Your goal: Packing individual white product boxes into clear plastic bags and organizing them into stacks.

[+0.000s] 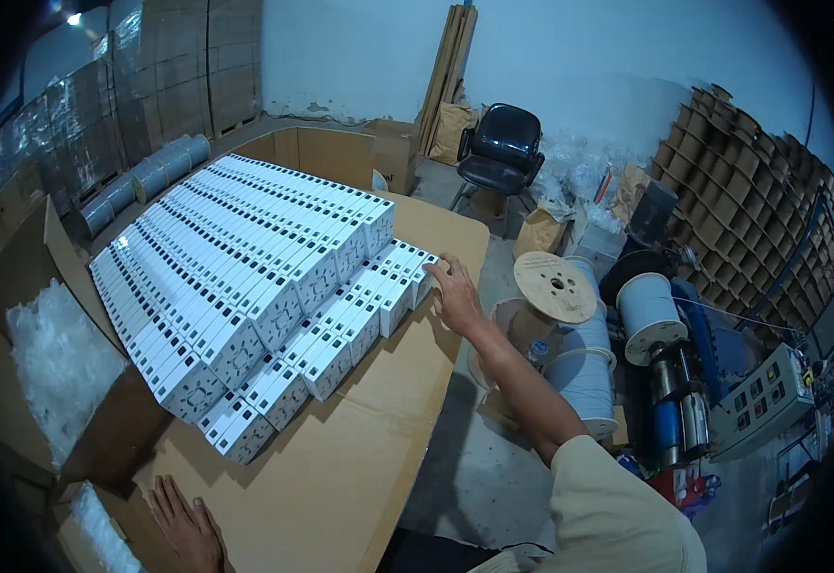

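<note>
Many small white boxes (pixel 245 277) with black markings lie stacked in tight stepped rows on a cardboard-covered table (pixel 340 468). My right hand (pixel 454 291) reaches out, fingers spread, and touches the far end box of the front row (pixel 417 267). It holds nothing. My left hand (pixel 186 527) rests flat and open on the cardboard at the table's near edge, below the near end of the stack (pixel 235 430).
An open carton of clear plastic bags (pixel 54 363) stands at the left. Right of the table are cable spools (pixel 570 325), a machine with a control panel (pixel 765 401), a black chair (pixel 501 148) and stacked cardboard dividers (pixel 751 191). Wrapped cartons (pixel 149 86) stand behind.
</note>
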### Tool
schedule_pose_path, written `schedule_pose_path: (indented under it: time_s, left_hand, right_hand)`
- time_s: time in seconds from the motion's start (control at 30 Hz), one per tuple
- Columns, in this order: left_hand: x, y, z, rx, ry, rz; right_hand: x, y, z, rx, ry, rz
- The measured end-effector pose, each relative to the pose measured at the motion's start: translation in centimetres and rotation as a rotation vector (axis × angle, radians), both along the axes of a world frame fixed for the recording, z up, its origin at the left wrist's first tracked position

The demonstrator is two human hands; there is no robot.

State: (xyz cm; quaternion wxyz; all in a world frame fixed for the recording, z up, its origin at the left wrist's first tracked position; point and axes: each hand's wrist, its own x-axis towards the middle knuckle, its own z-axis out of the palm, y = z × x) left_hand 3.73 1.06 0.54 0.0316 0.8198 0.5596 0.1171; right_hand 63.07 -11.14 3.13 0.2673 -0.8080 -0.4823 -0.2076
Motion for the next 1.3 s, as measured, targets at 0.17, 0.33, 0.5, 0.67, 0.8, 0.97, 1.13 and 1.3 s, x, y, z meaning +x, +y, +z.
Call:
schedule_pose_path:
  time_s: [0.17, 0.33, 0.5, 0.67, 0.8, 0.97, 1.13, 1.3]
  left_hand:
    - [0.6, -0.4, 1.6, 0.212, 0.125, -0.106]
    - [0.4, -0.4, 0.0, -0.015, -0.003, 0.025]
    - [-0.2, 0.3, -0.8, 0.004, -0.078, -0.016]
    - [-0.4, 0.0, -0.3, 0.008, -0.280, -0.061]
    - [-1.2, 0.1, -1.1, -0.010, -0.628, -0.031]
    - [-0.1, -0.9, 1.2, 0.002, -0.834, -0.065]
    - [1.4, -2.8, 3.4, -0.438, -1.078, -0.005]
    - [0.3, -2.3, 3.8, -0.840, -1.118, -0.259]
  right_hand:
    - [0.8, -0.4, -0.6, 0.114, 0.005, 0.015]
    - [2.0, -1.6, -1.1, 0.012, 0.165, 0.091]
    - [2.7, -4.2, -0.5, -0.064, 0.059, 0.198]
    - [-1.3, -5.6, 1.8, -0.144, 0.046, 0.209]
    - [-7.1, -5.2, 4.8, -0.278, 0.224, 0.271]
    - [-13.7, -3.0, 5.7, -0.324, 0.246, 0.423]
    - [-21.5, -0.4, 5.6, -0.377, 0.325, 0.625]
    - [-28.7, 2.6, 5.5, -0.416, 0.351, 0.868]
